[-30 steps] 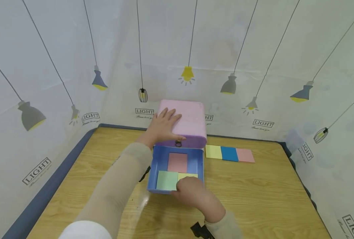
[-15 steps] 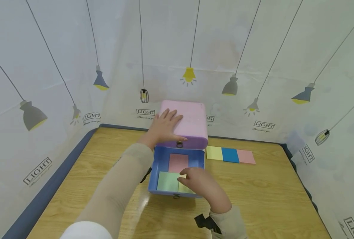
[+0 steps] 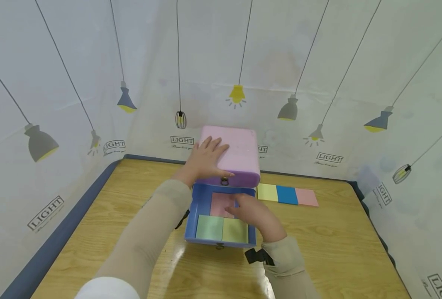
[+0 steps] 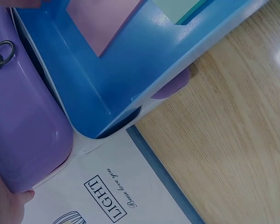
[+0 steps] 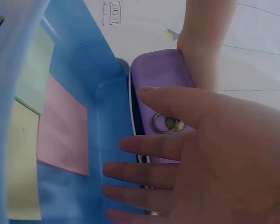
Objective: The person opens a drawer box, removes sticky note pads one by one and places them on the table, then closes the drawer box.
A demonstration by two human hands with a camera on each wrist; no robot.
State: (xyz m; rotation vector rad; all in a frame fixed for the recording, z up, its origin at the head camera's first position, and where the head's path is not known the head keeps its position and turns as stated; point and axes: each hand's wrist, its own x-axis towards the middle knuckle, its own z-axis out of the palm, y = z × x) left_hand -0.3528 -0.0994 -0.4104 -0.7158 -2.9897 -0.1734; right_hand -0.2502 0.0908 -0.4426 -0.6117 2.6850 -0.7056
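Observation:
My left hand [image 3: 206, 162] rests with spread fingers on the pink top [image 3: 239, 145] of a small drawer box, its thumb near the purple upper front [image 3: 241, 180]. Below, the blue drawer [image 3: 201, 203] is pulled out. Inside lie a pink sticky note pad [image 3: 218, 203], a green pad [image 3: 209, 227] and a yellow pad [image 3: 235, 230], the last two side by side at the front. Over the drawer's right side hovers my right hand [image 3: 256, 214], partly covering the pink pad in the head view. The right wrist view shows its fingers [image 5: 144, 173] extended, holding nothing.
Yellow [image 3: 267, 192], blue [image 3: 287, 195] and pink [image 3: 306, 197] pads lie in a row on the wooden table [image 3: 340, 241], right of the box. A ring pull [image 3: 225, 181] hangs on the purple front. A lamp-printed backdrop [image 3: 221, 54] stands behind.
My right hand has moved from the yellow pad at the drawer's front toward the back, uncovering that pad, and its fingers have straightened. The left hand stays on the box top.

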